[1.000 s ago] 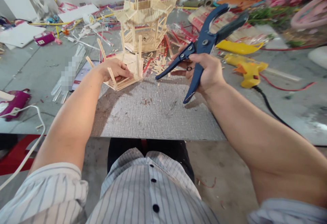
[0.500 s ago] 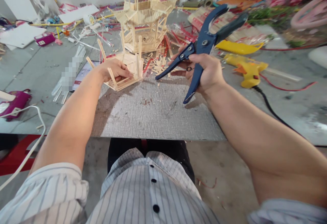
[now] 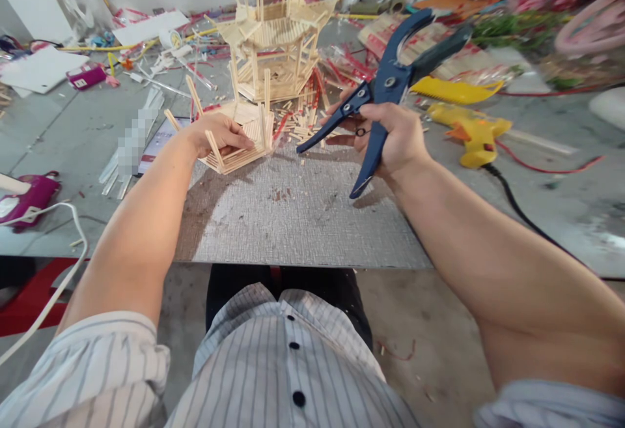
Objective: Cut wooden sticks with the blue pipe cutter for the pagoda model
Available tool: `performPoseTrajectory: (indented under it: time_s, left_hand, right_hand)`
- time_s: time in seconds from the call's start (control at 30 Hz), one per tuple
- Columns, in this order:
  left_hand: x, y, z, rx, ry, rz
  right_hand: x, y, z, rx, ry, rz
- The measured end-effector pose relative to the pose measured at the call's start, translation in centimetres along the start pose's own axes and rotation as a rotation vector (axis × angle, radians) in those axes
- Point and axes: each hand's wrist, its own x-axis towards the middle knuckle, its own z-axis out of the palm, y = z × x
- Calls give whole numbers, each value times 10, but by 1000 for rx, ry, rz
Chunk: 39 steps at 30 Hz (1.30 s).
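My left hand [image 3: 224, 135] reaches into a low base of thin wooden sticks [image 3: 234, 164] with upright corner posts. Its fingers are pinched together at the front rail, and the fingertips are partly hidden. On the other side, my right hand [image 3: 395, 135] grips a blue pipe cutter [image 3: 388, 83] above the table, its two handles spread and its curved jaw and dark blade pointing away from me. Behind the base rises a tiered wooden-stick pagoda [image 3: 276, 37]. Loose cut sticks [image 3: 305, 125] lie between the base and the cutter.
A yellow glue gun [image 3: 471, 131] with a black cord lies right of my right hand, below a yellow saw-edged piece [image 3: 456, 89]. Clear glue sticks [image 3: 127, 154] lie at left, near a purple box [image 3: 32, 200] and white cable [image 3: 75, 219]. Clutter fills the back of the table.
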Motion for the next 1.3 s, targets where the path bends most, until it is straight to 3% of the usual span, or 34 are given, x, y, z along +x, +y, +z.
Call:
performPoseTrajectory:
  time_s: [0.37,0.7,1.3]
  left_hand:
    - [0,0,2,-10,44,1]
    - [5,-5,-1,-22,13,63]
    - [0,3,6,-77,73,-10]
  right_hand:
    - [-2,-1,2,21,12,-6]
    - [-2,0,2,34,28,3]
    - [-2,0,2,-5,-4,-11]
